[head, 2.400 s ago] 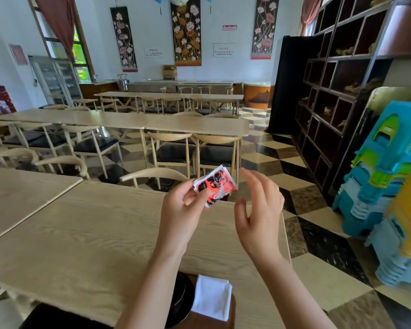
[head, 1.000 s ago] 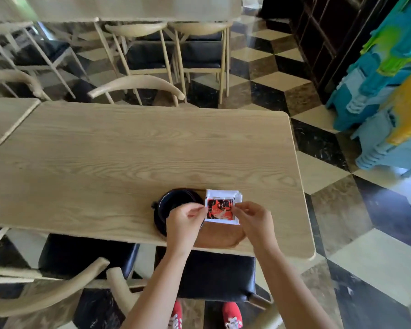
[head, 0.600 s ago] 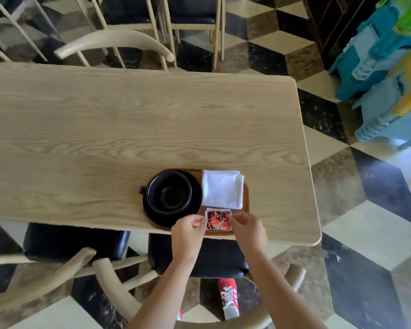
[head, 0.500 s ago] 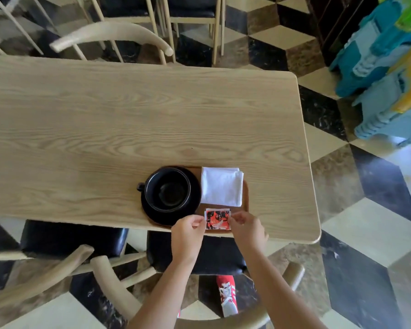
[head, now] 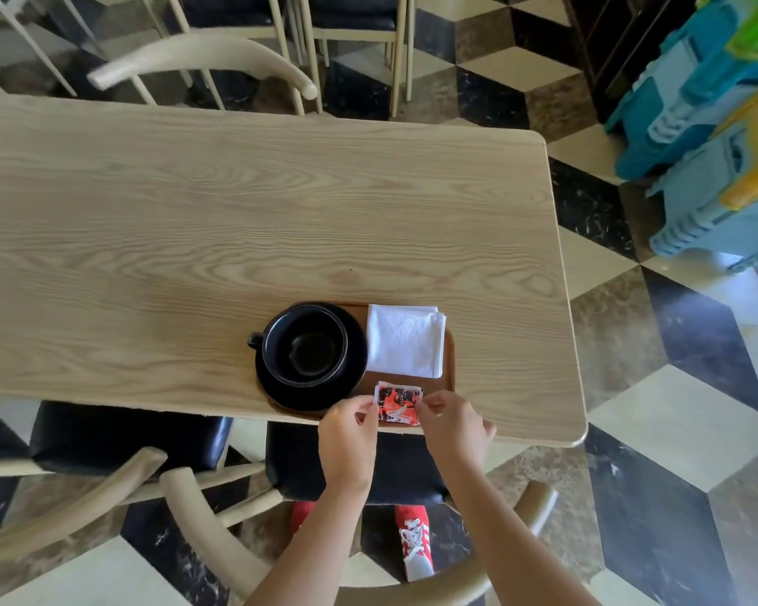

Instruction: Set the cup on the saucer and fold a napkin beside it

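Both hands, left hand (head: 347, 435) and right hand (head: 449, 426), pinch a red packet (head: 398, 404) at the tray (head: 450, 356) edge, beside the cup (head: 305, 346) on its saucer (head: 354, 378) and the folded napkin (head: 405, 341).

- Black cup (head: 305, 345) stands upright on black saucer (head: 310, 389), just beyond the left hand (head: 348, 439).
- White folded napkin (head: 405, 339) lies flat beyond the right hand (head: 453, 426).

Both forearms are bare, with no sleeves, watch or rings showing on the left hand (head: 349, 435) or right hand (head: 454, 426). The feet wear red sneakers (head: 414, 542) with white laces and white stripes.
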